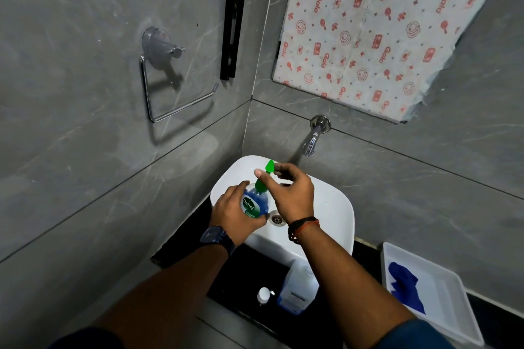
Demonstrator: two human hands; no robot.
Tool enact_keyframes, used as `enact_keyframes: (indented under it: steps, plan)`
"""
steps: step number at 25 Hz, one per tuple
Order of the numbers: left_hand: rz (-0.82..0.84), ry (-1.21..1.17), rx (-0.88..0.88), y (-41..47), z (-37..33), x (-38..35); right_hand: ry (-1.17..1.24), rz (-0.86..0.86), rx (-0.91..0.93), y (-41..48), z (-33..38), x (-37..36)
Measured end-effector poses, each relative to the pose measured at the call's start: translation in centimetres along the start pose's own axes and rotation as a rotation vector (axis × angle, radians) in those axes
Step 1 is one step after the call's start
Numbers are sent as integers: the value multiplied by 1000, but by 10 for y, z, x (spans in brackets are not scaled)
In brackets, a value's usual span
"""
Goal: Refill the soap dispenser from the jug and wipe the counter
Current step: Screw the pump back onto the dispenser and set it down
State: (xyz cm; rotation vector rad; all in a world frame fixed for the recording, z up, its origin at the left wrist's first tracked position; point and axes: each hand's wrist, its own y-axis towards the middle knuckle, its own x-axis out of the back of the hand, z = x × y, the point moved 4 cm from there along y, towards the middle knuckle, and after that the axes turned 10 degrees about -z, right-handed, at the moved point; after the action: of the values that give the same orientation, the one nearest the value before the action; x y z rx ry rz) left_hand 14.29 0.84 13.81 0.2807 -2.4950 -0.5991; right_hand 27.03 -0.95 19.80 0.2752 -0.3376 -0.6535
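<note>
At the centre of the frame the left hand, a dark watch on its wrist, was wrapped around the body of the soap dispenser, a clear bottle with a Dettol label, filled with blue liquid nearly to its shoulder. The right hand, with a thread band at the wrist, pinched the green pump head between thumb and fingers, the other fingers curled loosely. The bottle was held above the white basin, just left of the drain; a chrome tap jutted from the wall above it. Lower in the frame, on the dark counter, stood the jug, translucent with blue liquid low inside, partly hidden behind the right forearm; a small white cap lay just left of it. At lower right a white tray held a crumpled blue cloth.
</note>
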Motion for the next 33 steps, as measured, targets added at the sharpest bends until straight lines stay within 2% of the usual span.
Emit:
enact_keyframes:
  steps: [3, 6, 16, 18, 21, 24, 28, 33]
  plan:
    - [-14, -15, -5, 0, 0, -1, -15, -53, -18, 7, 4, 1]
    - [-15, -19, -12, 1, -2, -3, -46, -28, 64, 8, 7, -2]
    - [-88, -33, -3, 4, 12, -1, -39, 384, 268, 5, 6, -14]
    - [-76, -24, 32, 3, 20, -1, 2, 358, 207, 3, 1, -19]
    - [-102, 8, 55, 1, 41, -1, 75, 208, 54, -3, -21, -26]
    - [-62, -5, 184, -1, 78, 0, 33, 128, -12, -20, -59, -38]
    - [31, -164, 349, -11, 136, -4, -91, 184, -65, -50, -113, -62]
    - [25, -151, 399, -26, 188, -25, -301, 352, -76, -82, -173, -92]
